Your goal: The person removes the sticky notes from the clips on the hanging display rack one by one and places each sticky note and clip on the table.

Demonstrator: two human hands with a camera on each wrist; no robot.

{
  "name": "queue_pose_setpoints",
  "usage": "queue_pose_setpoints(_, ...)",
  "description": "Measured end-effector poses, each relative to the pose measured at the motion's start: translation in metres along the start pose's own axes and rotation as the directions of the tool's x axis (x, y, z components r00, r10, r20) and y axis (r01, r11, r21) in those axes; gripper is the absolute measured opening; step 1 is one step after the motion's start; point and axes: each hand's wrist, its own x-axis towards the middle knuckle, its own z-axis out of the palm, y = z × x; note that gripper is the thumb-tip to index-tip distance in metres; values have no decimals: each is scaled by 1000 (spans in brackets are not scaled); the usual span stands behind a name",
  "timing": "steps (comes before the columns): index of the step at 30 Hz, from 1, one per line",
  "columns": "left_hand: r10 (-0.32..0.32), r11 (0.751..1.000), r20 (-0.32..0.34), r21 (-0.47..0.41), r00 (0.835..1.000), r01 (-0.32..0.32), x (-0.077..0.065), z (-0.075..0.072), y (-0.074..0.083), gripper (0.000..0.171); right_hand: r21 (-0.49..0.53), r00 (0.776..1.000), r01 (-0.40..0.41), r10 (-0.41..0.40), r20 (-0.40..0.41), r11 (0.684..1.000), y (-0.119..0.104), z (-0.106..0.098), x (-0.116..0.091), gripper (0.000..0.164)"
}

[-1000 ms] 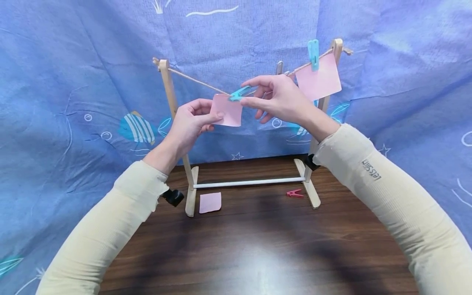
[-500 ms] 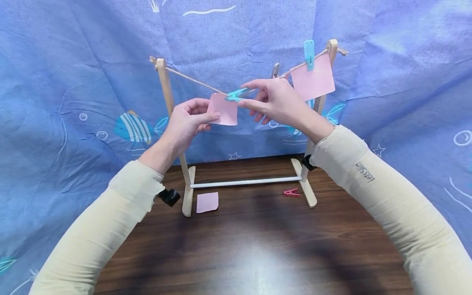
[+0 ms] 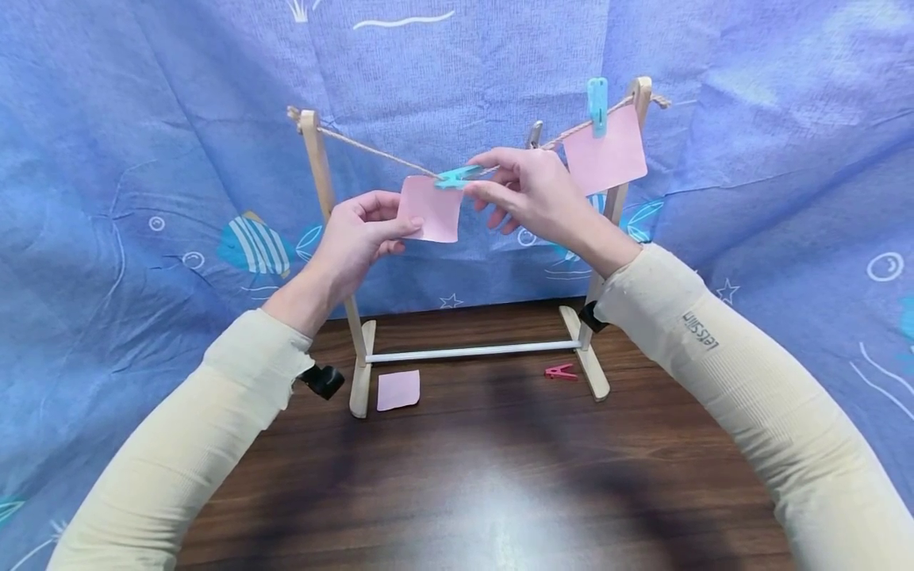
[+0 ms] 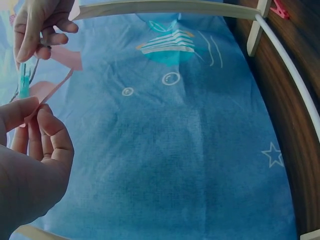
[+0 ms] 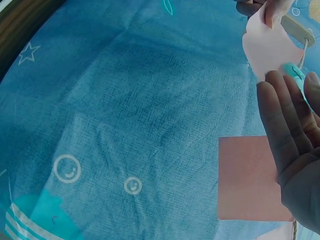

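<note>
In the head view my left hand (image 3: 357,246) pinches a square of pink paper (image 3: 432,212) between thumb and fingers, its top edge at the sagging rope (image 3: 374,151). My right hand (image 3: 543,194) pinches the handle ends of a turquoise clothespin (image 3: 455,178), whose nose overlaps the paper's top edge and the rope. The left wrist view shows the paper (image 4: 42,92) bent, with the clothespin (image 4: 23,82) beside it. Seen from the right wrist, the paper (image 5: 270,45) curves and part of the clothespin (image 5: 294,71) is hidden by fingers.
A second turquoise clothespin (image 3: 597,107) holds another pink paper (image 3: 607,155) on the rope at right. A grey clip (image 3: 535,135) stands behind my right hand. Below the wooden stand's white crossbar (image 3: 474,350) lie a pink paper (image 3: 398,390) and a red clothespin (image 3: 562,372).
The clothespin in my right hand has turned more level, and its handles appear closer together. The left hand keeps its hold on the paper. The head view has shifted slightly.
</note>
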Motion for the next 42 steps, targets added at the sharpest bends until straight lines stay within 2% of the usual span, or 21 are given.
queue_pose_setpoints(11, -20, 998, 12, -51, 1000, 21, -5, -5, 0, 26, 148, 990, -42, 61, -127, 988, -2, 0, -7, 33)
queue_pose_setpoints(16, -95, 993, 20, -75, 995, 96, -16, -15, -1, 33, 219, 990, -40, 68, -123, 975, -3, -1, -18, 32)
queue_pose_setpoints(19, -155, 985, 26, -71, 988, 156, -24, -23, -4, 40, 260, 989, -5, 43, -138, 966, -3, 0, -25, 31)
queue_pose_setpoints(23, -213, 976, 34, -48, 976, 215, -32, -33, -11, 48, 366, 975, 61, 22, -219, 928, -4, -2, -29, 28)
queue_pose_setpoints(26, -233, 972, 22, -15, 972, 233, -37, -39, -17, 49, 427, 965, 86, 31, -260, 900, -3, -5, -30, 26)
queue_pose_setpoints(28, -244, 970, 14, -5, 970, 244, -40, -43, -22, 49, 420, 967, 83, 30, -254, 904, 0, -6, -33, 25)
queue_pose_setpoints(31, -260, 965, 23, -15, 965, 260, -45, -50, -30, 49, 365, 974, 64, 21, -225, 929, 7, -5, -43, 23)
queue_pose_setpoints(34, -273, 961, 42, -24, 961, 275, -51, -57, -41, 50, 299, 982, 40, 18, -189, 954, 16, -3, -58, 22)
queue_pose_setpoints(37, -286, 958, 48, 14, 957, 286, -58, -63, -54, 49, 245, 990, 9, 26, -142, 970, 28, -1, -75, 22)
queue_pose_setpoints(42, -323, 945, 53, 74, 945, 319, -72, -72, -75, 52, 222, 996, -81, 88, -21, 972, 51, 4, -107, 26)
